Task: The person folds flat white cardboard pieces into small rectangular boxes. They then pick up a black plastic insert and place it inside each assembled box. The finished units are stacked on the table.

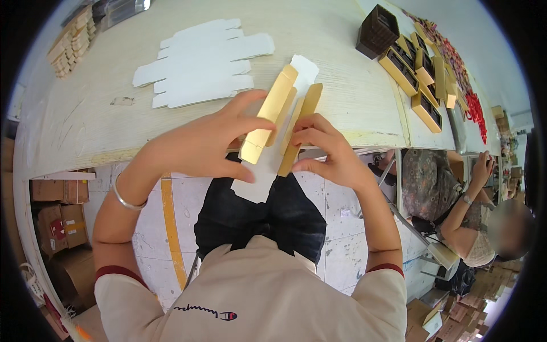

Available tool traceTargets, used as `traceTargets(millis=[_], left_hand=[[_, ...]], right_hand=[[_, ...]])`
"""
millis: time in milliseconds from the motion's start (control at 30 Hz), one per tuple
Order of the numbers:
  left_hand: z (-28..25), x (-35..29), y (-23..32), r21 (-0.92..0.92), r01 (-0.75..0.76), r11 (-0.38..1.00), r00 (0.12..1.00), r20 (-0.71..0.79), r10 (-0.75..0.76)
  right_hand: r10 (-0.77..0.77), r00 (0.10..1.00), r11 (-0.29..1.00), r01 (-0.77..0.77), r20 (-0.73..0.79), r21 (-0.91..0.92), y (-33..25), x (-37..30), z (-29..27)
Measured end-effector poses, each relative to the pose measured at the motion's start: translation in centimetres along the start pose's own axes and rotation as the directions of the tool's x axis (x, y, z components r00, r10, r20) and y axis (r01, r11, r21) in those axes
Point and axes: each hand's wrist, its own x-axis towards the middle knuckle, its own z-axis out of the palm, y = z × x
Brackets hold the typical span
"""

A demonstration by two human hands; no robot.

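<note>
A part-folded gold box (268,124) with a white inner face lies in front of me across the table's near edge and above my lap. Its two long gold sides stand up, and flat white flaps show at both ends. My left hand (219,137) curls round the left side, its index finger on the gold face and its thumb by the near end. With fingers and thumb, my right hand (327,149) grips the right side (302,125). Left of the box, a stack of flat white box blanks (205,64) lies on the table.
Finished gold boxes (399,71) with dark insides stand at the right, beside a dark brown box (378,31). Red ribbon-like pieces (474,111) lie beyond. Wooden pieces (74,40) are stacked far left. A co-worker (456,199) sits to the right. Cartons (60,222) fill shelves under the table (74,125).
</note>
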Motion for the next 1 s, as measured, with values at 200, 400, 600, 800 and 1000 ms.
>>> traceTargets(millis=[200, 400, 600, 800, 1000], left_hand=[[1.2, 0.3, -2.6, 0.326, -0.227, 0.918, 0.938, -0.179, 0.296], [2.5, 2.0, -2.1, 0.179, -0.142, 0.974, 0.945, -0.268, 0.187], [3.7, 3.4, -1.4, 0.16, -0.117, 0.98, 0.932, -0.323, 0.164], [3.7, 3.0, -0.6, 0.083, -0.037, 0.996, 0.945, -0.322, 0.062], [2.4, 3.0, -0.2, -0.05, 0.04, 0.998, 0.983, -0.177, -0.049]], right_hand=[[-0.095, 0.99, 0.989, 0.081, -0.105, -0.126, 0.5, 0.7, 1.1], [-0.167, 0.953, 0.951, 0.089, -0.251, -0.295, 0.3, 1.3, 3.2], [0.105, 0.974, 0.994, -0.102, -0.201, 0.029, -0.4, 1.5, 3.3], [0.057, 0.981, 0.994, -0.073, -0.185, -0.081, -2.9, -0.1, 1.5], [-0.224, 0.953, 0.871, 0.102, -0.205, -0.48, -1.4, -1.4, 3.6]])
